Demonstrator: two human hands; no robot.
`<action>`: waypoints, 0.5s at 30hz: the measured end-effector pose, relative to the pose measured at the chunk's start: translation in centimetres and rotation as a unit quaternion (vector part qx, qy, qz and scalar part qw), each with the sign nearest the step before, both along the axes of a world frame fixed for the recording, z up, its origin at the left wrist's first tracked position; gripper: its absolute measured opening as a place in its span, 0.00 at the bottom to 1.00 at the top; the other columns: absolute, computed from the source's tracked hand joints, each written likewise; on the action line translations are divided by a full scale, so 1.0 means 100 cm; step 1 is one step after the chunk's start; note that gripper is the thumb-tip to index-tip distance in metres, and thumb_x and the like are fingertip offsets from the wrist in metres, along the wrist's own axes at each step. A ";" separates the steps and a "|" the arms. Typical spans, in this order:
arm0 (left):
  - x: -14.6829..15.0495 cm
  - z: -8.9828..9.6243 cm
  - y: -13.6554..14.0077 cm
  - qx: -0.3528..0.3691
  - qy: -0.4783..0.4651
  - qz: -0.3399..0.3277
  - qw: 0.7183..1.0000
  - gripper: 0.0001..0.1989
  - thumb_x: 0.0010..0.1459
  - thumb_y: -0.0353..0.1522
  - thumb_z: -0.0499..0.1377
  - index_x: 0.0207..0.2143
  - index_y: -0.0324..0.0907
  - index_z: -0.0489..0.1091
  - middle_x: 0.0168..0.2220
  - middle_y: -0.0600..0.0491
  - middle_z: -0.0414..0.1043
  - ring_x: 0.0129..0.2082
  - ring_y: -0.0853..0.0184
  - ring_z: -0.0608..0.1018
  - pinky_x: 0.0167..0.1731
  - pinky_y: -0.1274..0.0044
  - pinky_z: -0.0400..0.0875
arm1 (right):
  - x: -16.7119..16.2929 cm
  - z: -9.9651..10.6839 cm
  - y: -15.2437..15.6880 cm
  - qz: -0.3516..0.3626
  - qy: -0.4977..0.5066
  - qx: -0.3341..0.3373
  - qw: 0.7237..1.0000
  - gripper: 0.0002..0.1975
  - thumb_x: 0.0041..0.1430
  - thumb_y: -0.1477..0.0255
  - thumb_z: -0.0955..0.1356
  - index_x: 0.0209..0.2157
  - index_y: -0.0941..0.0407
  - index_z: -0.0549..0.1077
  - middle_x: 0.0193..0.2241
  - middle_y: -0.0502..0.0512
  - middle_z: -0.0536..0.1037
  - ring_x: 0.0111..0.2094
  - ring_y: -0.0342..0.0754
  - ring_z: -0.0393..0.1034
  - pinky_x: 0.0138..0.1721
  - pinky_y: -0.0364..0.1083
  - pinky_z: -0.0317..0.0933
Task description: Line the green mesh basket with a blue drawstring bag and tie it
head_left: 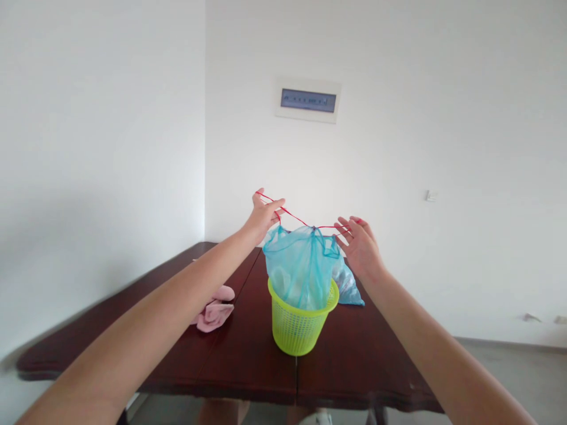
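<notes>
The blue bag (301,260) is in front of you, its lower part inside the green basket (297,336) and its upper part rising above the rim. Its mouth is gathered, and the red drawstring (330,226) stretches from it to both sides. Your left hand (267,219) has its fingers spread wide, with the string looped across them – your right hand (359,245) is also spread, the string at its fingers. The basket stands on the dark red table (252,360). To its left lies a pink soft thing (215,316), partly hidden by your left forearm; just behind its right side lies another, shiny bag (348,286). Beyond – a panel (309,101) on the white wall (385,147).
</notes>
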State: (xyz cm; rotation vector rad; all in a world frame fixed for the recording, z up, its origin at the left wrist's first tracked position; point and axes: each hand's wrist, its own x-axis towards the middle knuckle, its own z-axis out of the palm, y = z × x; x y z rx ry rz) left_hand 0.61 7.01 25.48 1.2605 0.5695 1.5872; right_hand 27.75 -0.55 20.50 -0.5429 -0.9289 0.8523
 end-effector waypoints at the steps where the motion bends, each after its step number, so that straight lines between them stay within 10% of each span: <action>1: 0.008 0.001 -0.007 0.023 0.004 -0.016 1.000 0.55 0.60 0.35 0.77 0.78 0.56 0.46 0.64 0.45 0.81 0.51 0.62 0.90 0.55 0.71 0.80 | -0.006 0.001 -0.002 0.008 -0.014 0.007 1.000 0.26 0.56 0.57 0.85 0.46 0.46 0.72 0.55 0.49 0.89 0.56 0.51 0.86 0.52 0.49 0.78; 6: 0.043 0.001 -0.046 0.081 0.119 -0.137 0.980 0.52 0.65 0.33 0.70 0.80 0.47 0.42 0.42 0.55 0.84 0.28 0.67 0.85 0.40 0.71 0.83 | -0.030 0.013 -0.009 0.044 -0.098 0.055 0.993 0.23 0.57 0.64 0.81 0.46 0.46 0.69 0.50 0.47 0.89 0.43 0.47 0.85 0.54 0.51 0.77; 9: 0.050 -0.005 -0.058 0.089 0.240 -0.186 0.949 0.44 0.65 0.35 0.71 0.76 0.45 0.53 0.30 0.65 0.72 0.18 0.72 0.67 0.22 0.78 0.66 | -0.037 0.020 -0.014 0.050 -0.207 0.096 0.972 0.18 0.57 0.68 0.76 0.48 0.47 0.72 0.45 0.48 0.88 0.37 0.47 0.80 0.48 0.50 0.76; 15: 0.042 -0.022 -0.051 0.178 0.348 -0.265 0.881 0.24 0.56 0.41 0.82 0.43 0.45 0.71 0.29 0.61 0.69 0.24 0.72 0.69 0.24 0.78 0.62 | -0.038 0.032 -0.039 -0.007 -0.492 0.200 0.847 0.16 0.60 0.79 0.65 0.44 0.50 0.78 0.43 0.53 0.87 0.45 0.52 0.80 0.52 0.54 0.71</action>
